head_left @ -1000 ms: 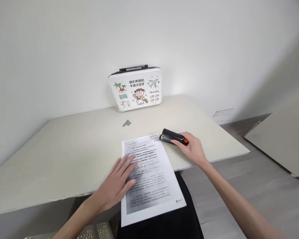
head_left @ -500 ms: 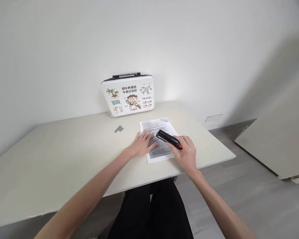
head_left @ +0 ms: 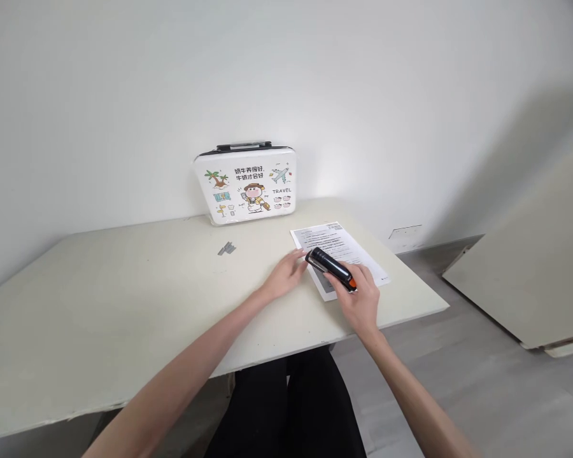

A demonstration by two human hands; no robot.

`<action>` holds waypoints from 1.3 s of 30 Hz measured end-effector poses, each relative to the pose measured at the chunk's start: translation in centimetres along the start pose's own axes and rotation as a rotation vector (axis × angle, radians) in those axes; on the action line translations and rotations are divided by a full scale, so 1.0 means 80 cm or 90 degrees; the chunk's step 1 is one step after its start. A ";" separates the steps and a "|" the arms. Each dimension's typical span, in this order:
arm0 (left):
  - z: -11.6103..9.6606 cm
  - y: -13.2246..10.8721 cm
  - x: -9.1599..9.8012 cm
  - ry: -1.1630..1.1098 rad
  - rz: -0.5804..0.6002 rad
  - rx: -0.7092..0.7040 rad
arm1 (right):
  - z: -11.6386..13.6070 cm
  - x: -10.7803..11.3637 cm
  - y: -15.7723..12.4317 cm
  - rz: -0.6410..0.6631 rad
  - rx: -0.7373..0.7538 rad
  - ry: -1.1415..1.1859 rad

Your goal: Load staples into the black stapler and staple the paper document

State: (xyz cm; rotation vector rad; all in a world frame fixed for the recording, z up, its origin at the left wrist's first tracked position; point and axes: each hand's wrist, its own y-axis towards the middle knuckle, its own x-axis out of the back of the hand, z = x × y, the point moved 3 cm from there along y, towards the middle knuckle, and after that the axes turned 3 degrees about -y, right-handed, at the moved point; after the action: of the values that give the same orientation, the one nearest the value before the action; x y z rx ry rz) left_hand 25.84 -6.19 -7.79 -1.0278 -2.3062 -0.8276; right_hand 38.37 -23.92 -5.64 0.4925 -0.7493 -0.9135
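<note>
My right hand (head_left: 361, 294) is closed around a black stapler (head_left: 333, 264) with an orange patch near its rear end. The stapler points to the upper left, over printed paper sheets (head_left: 363, 257) on the table. My left hand (head_left: 285, 273) is at the left edge of the paper, its fingers stretched toward the stapler's front end. Its thumb stands apart from the fingers, and the fingertips are at or very near the stapler's nose; whether they touch it I cannot tell. Part of the print is hidden beneath the stapler and right hand.
On the pale table (head_left: 138, 299), several grey strips of staples (head_left: 227, 249) lie left of the paper. A white case (head_left: 246, 186) with cartoon pictures and a black handle stands against the wall. A pale panel (head_left: 520, 280) is beyond the table's right edge.
The paper has shifted to the right and turned slightly. My left hand has come off the sheet's face, and its spread fingers have drawn together near the stapler's nose. The stapler has moved slightly right.
</note>
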 end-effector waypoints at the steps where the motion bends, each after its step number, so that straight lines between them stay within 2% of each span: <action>1: 0.002 -0.016 0.018 -0.009 -0.016 0.016 | -0.001 -0.001 0.000 0.022 -0.007 0.017; 4: 0.012 -0.064 0.077 -0.017 -0.044 0.089 | -0.003 -0.015 0.003 0.141 -0.014 0.066; 7: 0.028 -0.103 0.129 -0.060 -0.101 0.151 | 0.004 -0.044 0.009 0.270 -0.020 0.097; 11: 0.051 -0.136 0.174 -0.139 -0.249 0.216 | 0.034 -0.104 0.020 0.372 -0.019 0.170; 14: 0.062 -0.148 0.186 -0.073 -0.305 0.231 | 0.058 -0.149 0.024 0.421 -0.027 0.244; 18: 0.079 -0.143 0.190 0.180 -0.311 0.235 | 0.070 -0.184 0.021 0.427 -0.035 0.283; 22: 0.110 -0.107 0.195 0.267 -0.307 0.241 | 0.062 -0.190 0.015 0.407 -0.080 0.294; 26: 0.138 -0.062 0.197 0.297 -0.219 0.210 | 0.059 -0.186 0.014 0.412 -0.100 0.292; 29: 0.150 -0.052 0.201 0.304 -0.183 0.197 | 0.062 -0.184 0.015 0.429 -0.096 0.295; 32: 0.155 -0.067 0.213 0.318 -0.190 0.195 | 0.066 -0.183 0.013 0.457 -0.080 0.312; 36: 0.157 -0.108 0.242 0.349 -0.234 0.223 | 0.071 -0.179 0.010 0.502 -0.068 0.307; 39: 0.158 -0.134 0.262 0.377 -0.274 0.258 | 0.070 -0.175 0.010 0.483 -0.084 0.301</action>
State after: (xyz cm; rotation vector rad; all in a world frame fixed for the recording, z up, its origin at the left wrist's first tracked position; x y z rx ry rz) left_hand 2.61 7.02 -6.95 -0.0815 -2.0537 -0.6579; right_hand 29.06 -12.08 -6.60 0.2513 -0.3802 -0.1191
